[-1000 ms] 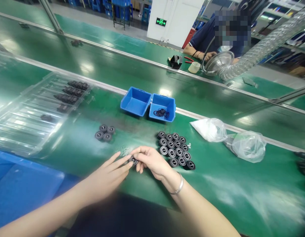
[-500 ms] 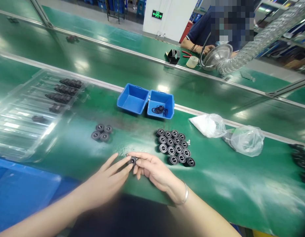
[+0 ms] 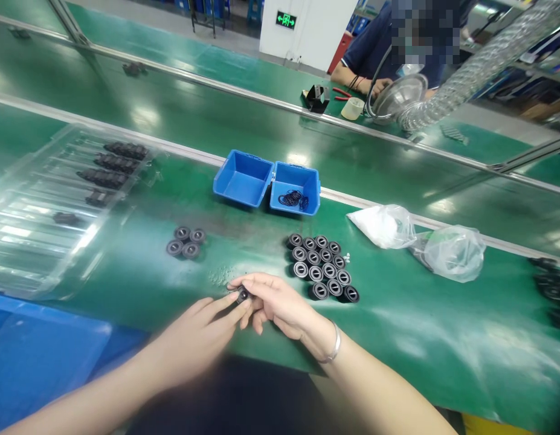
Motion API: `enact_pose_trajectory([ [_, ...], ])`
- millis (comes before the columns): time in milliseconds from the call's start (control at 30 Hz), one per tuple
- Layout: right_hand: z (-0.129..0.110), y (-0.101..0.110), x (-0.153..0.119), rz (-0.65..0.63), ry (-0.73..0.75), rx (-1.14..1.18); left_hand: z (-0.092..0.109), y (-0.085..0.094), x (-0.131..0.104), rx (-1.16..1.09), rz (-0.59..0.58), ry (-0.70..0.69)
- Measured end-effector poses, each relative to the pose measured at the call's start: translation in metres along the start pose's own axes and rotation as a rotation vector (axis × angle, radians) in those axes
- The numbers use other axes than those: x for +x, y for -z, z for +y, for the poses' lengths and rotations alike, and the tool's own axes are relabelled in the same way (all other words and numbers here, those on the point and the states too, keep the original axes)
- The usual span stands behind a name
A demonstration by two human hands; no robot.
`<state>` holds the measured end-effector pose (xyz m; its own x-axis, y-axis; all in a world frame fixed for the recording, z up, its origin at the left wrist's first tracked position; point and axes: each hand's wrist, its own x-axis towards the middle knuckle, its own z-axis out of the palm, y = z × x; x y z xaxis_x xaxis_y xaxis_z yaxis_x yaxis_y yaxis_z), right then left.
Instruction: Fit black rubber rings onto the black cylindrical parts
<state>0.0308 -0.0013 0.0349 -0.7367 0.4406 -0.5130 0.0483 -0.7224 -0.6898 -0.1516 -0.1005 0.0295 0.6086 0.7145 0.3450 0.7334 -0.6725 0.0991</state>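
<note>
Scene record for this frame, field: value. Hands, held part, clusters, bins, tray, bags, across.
left hand: left hand, fingertips against the held part
right hand: right hand, fingers and thumb around the same part
held part: small black round part, partly hidden by fingers
small cluster: four black cylindrical parts
large cluster: more slotted black cylinders
bins: two blue bins side by side; right one holds thin black loops
tray: clear plastic tray with dark parts
bags: two plastic bags
across: co-worker's hand

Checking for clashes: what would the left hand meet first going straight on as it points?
The left hand would first meet the small black part it touches, then probably the right hand.
</note>
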Motion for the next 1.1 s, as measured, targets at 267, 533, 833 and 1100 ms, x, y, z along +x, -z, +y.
enact_pose_trajectory([
  [267,-0.003,0.000,-0.001,-0.005,0.009,0.000,0.001,-0.004,-0.003,-0.011,-0.079,-0.013],
  [533,-0.001,0.006,-0.001,-0.074,0.030,0.050,0.006,-0.004,-0.002,0.008,0.000,0.002],
  [833,-0.006,0.008,-0.006,-0.120,-0.001,0.093,-0.003,0.006,0.000,-0.011,0.008,-0.063],
  [1100,0.000,0.007,-0.003,-0.076,0.029,0.054,0.001,0.001,-0.002,-0.039,-0.031,-0.054],
])
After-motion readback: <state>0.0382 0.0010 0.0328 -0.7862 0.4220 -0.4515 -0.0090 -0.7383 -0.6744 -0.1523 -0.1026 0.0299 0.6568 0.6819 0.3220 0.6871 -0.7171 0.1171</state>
